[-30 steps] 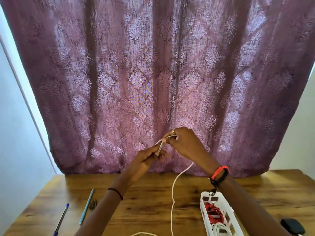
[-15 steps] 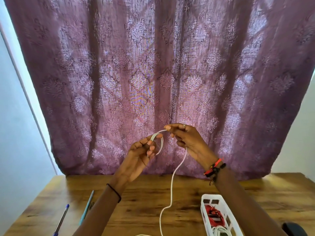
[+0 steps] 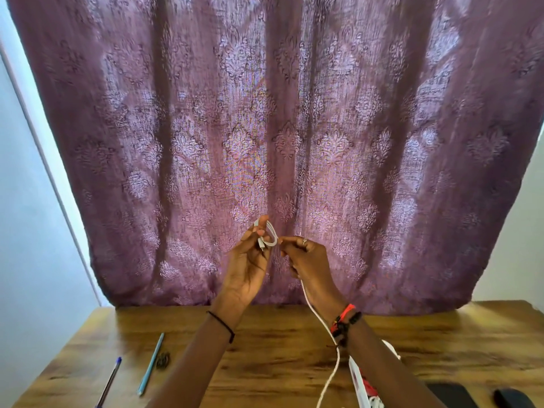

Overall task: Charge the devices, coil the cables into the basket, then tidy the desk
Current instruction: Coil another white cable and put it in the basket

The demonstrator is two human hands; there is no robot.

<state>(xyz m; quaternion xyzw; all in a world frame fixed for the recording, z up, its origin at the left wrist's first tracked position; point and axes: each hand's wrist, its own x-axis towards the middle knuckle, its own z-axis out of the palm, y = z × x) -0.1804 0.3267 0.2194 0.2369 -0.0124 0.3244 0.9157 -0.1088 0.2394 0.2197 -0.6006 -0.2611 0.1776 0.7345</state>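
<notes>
Both hands are raised above the wooden desk [image 3: 279, 348], in front of the curtain. My left hand [image 3: 248, 260] pinches a small loop of white cable [image 3: 272, 235] with its plug end between thumb and fingers. My right hand [image 3: 309, 260] is just right of the loop and pinches the same cable, whose loose length [image 3: 321, 322] hangs down past my right wrist to the bottom edge. A white basket [image 3: 357, 381] holding something red lies on the desk, partly hidden by my right forearm.
A blue pen [image 3: 109, 381], a teal pen [image 3: 150, 365] and a small dark clip [image 3: 162, 360] lie on the desk's left side. Two dark flat objects [image 3: 453, 396] [image 3: 513, 398] sit at the bottom right. A purple patterned curtain [image 3: 279, 128] hangs behind the desk.
The hands drew apart, then came together again, adding a small loop of cable in my left hand. The hanging cable shifted right, now behind my right wrist.
</notes>
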